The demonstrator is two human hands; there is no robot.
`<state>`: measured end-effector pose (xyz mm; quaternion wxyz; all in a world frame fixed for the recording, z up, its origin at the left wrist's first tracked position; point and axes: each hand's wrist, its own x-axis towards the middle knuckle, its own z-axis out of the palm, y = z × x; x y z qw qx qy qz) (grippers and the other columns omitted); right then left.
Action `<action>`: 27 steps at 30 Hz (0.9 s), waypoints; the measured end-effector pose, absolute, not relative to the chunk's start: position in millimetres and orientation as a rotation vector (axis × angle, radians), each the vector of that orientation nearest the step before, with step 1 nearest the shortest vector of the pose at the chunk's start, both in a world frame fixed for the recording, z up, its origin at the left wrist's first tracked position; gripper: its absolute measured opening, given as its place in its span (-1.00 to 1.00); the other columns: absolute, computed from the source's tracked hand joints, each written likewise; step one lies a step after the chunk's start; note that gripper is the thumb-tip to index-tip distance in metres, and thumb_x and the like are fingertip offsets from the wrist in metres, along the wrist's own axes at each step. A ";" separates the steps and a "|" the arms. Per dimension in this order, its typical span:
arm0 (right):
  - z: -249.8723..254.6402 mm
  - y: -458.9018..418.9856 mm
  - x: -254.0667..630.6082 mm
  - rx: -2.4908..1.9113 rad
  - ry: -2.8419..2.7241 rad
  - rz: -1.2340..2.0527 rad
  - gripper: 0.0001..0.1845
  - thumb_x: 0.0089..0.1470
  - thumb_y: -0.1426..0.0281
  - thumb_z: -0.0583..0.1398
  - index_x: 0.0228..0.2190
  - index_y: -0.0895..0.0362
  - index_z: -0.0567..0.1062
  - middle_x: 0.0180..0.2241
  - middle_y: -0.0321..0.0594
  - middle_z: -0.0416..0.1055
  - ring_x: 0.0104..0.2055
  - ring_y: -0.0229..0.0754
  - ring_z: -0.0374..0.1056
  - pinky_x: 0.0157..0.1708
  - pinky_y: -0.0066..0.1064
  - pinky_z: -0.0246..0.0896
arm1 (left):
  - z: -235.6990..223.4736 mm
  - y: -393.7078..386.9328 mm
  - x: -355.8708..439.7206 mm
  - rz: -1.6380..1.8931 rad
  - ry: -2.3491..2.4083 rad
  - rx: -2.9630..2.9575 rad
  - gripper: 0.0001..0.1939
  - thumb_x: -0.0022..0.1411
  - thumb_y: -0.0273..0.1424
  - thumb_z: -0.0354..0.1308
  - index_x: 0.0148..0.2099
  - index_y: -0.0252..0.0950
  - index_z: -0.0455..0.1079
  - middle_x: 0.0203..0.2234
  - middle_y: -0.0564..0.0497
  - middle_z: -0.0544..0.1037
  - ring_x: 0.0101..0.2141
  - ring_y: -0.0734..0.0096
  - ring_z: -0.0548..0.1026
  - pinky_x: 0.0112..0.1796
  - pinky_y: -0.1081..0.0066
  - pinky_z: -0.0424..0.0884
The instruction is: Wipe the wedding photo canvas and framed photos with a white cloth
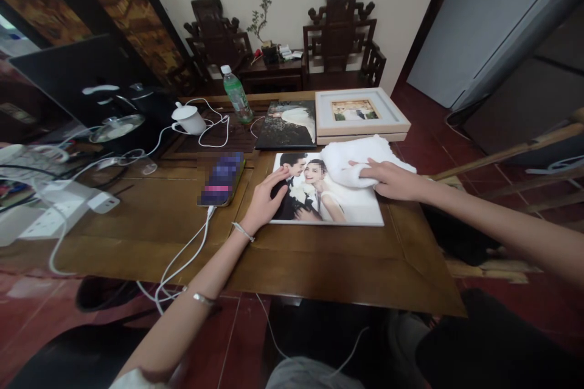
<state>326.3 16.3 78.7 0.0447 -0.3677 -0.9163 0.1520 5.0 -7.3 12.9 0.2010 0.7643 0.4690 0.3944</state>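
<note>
A wedding photo panel lies flat on the wooden table, showing a couple in a dark suit and a white dress. My left hand rests on the panel's left edge with its fingers stretched out. On the upper right part of the panel, my right hand grips a folded white towel, which covers that corner. The fingertips of this hand are partly tucked into the cloth.
Behind the panel lie a dark photo album and a framed picture. To the left are a charging phone, a green bottle, a white lidded cup, a power strip and loose white cables. Carved chairs stand beyond the table.
</note>
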 end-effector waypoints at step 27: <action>71.8 3.8 330.3 -1.053 -2.840 0.462 -0.46 -0.25 0.73 -0.01 -0.24 0.09 0.46 0.27 -0.21 0.07 0.31 0.00 -0.08 0.26 0.10 -0.20 | 13.1 -7.9 4.6 1.116 1.299 2.131 -0.68 0.28 -0.39 0.03 0.05 -0.27 0.42 0.11 -0.10 0.42 0.17 0.24 0.31 0.19 0.12 0.17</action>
